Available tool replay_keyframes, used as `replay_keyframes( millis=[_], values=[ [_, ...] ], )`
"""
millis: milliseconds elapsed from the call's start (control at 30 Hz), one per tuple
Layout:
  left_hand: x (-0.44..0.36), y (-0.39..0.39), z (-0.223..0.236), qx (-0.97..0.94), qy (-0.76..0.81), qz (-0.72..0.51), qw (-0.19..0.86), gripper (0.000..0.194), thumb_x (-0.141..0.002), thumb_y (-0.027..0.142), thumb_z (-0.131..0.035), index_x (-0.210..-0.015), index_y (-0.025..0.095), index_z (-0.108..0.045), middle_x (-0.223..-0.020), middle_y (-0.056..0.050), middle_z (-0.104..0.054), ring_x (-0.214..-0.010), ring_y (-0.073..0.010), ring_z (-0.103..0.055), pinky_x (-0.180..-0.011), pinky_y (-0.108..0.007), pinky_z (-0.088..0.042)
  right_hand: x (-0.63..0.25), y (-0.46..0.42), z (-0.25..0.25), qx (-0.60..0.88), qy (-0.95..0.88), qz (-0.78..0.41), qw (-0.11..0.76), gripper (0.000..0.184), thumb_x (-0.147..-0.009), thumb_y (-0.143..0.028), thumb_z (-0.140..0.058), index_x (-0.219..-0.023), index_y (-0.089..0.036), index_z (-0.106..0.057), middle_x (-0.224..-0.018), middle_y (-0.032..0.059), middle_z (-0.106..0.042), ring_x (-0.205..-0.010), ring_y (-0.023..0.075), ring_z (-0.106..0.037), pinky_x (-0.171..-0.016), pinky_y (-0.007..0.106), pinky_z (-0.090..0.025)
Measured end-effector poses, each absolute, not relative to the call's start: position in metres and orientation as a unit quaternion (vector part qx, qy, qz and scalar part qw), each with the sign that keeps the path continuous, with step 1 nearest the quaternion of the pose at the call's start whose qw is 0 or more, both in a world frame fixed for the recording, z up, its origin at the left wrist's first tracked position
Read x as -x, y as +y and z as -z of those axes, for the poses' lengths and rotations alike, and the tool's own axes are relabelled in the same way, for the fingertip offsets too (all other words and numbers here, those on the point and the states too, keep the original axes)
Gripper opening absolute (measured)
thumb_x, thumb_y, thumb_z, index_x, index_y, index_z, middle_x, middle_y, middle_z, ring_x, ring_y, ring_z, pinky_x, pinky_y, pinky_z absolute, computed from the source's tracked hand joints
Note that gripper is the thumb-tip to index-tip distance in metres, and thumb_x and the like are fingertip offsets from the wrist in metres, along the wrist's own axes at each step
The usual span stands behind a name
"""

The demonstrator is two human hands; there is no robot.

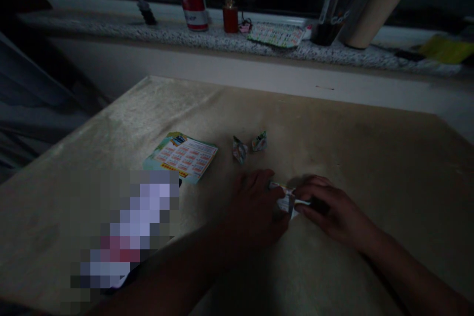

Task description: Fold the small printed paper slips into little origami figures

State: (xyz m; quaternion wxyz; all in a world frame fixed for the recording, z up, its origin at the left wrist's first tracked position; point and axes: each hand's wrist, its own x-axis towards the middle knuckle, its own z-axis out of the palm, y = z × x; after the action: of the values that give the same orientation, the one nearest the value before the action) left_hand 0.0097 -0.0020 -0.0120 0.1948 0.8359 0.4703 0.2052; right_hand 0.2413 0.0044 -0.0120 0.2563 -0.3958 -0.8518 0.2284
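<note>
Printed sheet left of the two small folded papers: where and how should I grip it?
Probably best to pinch the printed sheet by its right edge, coming from the right with the left hand. It lies flat, so only its thin rim offers purchase, and the right edge is uncovered and nearest the hand.

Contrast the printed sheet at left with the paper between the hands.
The printed sheet lies flat; the handled paper has an edge raised. The sheet looks larger than the handled paper. The left hand and right hand touch the handled paper, not the printed sheet. Both bear print.
</note>
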Motion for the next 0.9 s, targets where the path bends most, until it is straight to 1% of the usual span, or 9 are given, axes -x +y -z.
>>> replay_keyframes(
  millis=[67, 133, 233, 400, 600, 767, 900],
  values=[
    [-0.009, -0.002, 0.012, -0.838, 0.466, -0.203, 0.196, 0.037, -0.084, 0.041, -0.071, -0.119, 0.03, -0.069, -0.144, -0.011, -0.054, -0.136, -0.0323, -0.047, -0.115, -0.058, -0.027, -0.239, 0.002, 0.014, 0.437, -0.828, -0.239, 0.257, 0.006, -0.096, -0.022, -0.064, -0.101, -0.025, -0.062, -0.094, 0.0039, -0.071, -0.094, 0.0233, -0.065, -0.084, 0.041, -0.052],
    [-0.007, -0.002, 0.011, -0.84, 0.465, -0.199, 0.197, 0.036, -0.085, 0.04, -0.071, -0.119, 0.029, -0.069, -0.145, -0.011, -0.054, -0.137, -0.0322, -0.046, -0.114, -0.057, -0.028, -0.235, -0.001, 0.015, 0.462, -0.812, -0.243, 0.261, 0.004, -0.096, -0.022, -0.062, -0.096, -0.025, -0.06, -0.093, 0.0031, -0.071, -0.092, 0.023, -0.065, -0.085, 0.042, -0.05],
    [-0.004, 0.0, 0.011, -0.842, 0.462, -0.191, 0.203, 0.036, -0.084, 0.039, -0.072, -0.119, 0.029, -0.07, -0.147, -0.011, -0.052, -0.138, -0.0329, -0.045, -0.113, -0.057, -0.029, -0.23, -0.002, 0.015, 0.487, -0.79, -0.255, 0.271, 0.007, -0.095, -0.022, -0.062, -0.09, -0.024, -0.058, -0.091, 0.0027, -0.071, -0.09, 0.0226, -0.064, -0.084, 0.041, -0.049],
    [-0.003, 0.002, 0.009, -0.844, 0.458, -0.191, 0.203, 0.034, -0.084, 0.035, -0.073, -0.118, 0.029, -0.07, -0.146, -0.01, -0.052, -0.137, -0.0327, -0.046, -0.112, -0.055, -0.031, -0.226, -0.001, 0.015, 0.498, -0.779, -0.258, 0.279, 0.009, -0.092, -0.02, -0.063, -0.09, -0.025, -0.057, -0.087, 0.0023, -0.07, -0.086, 0.0225, -0.064, -0.081, 0.041, -0.047],
    [-0.006, 0.001, 0.007, -0.837, 0.472, -0.181, 0.208, 0.034, -0.087, 0.04, -0.072, -0.119, 0.03, -0.07, -0.145, -0.01, -0.053, -0.136, -0.0336, -0.046, -0.111, -0.057, -0.031, -0.224, 0.0, 0.014, 0.499, -0.783, -0.25, 0.274, 0.013, -0.091, -0.02, -0.065, -0.086, -0.024, -0.053, -0.085, 0.0016, -0.069, -0.082, 0.0216, -0.064, -0.081, 0.041, -0.046],
    [-0.007, 0.002, 0.007, -0.833, 0.478, -0.181, 0.211, 0.039, -0.082, 0.042, -0.077, -0.119, 0.031, -0.07, -0.147, -0.01, -0.052, -0.136, -0.0337, -0.046, -0.113, -0.057, -0.029, -0.224, 0.003, 0.016, 0.513, -0.768, -0.27, 0.271, 0.017, -0.088, -0.02, -0.067, -0.083, -0.024, -0.051, -0.083, 0.0015, -0.067, -0.079, 0.0204, -0.062, -0.073, 0.036, -0.048],
    [-0.006, 0.002, 0.007, -0.836, 0.474, -0.179, 0.214, 0.036, -0.083, 0.043, -0.076, -0.117, 0.03, -0.071, -0.145, -0.011, -0.053, -0.135, -0.0338, -0.047, -0.111, -0.058, -0.029, -0.227, 0.005, 0.017, 0.502, -0.761, -0.306, 0.275, 0.019, -0.088, -0.02, -0.069, -0.083, -0.024, -0.051, -0.083, 0.0014, -0.065, -0.076, 0.019, -0.062, -0.068, 0.032, -0.05]
  ],
)
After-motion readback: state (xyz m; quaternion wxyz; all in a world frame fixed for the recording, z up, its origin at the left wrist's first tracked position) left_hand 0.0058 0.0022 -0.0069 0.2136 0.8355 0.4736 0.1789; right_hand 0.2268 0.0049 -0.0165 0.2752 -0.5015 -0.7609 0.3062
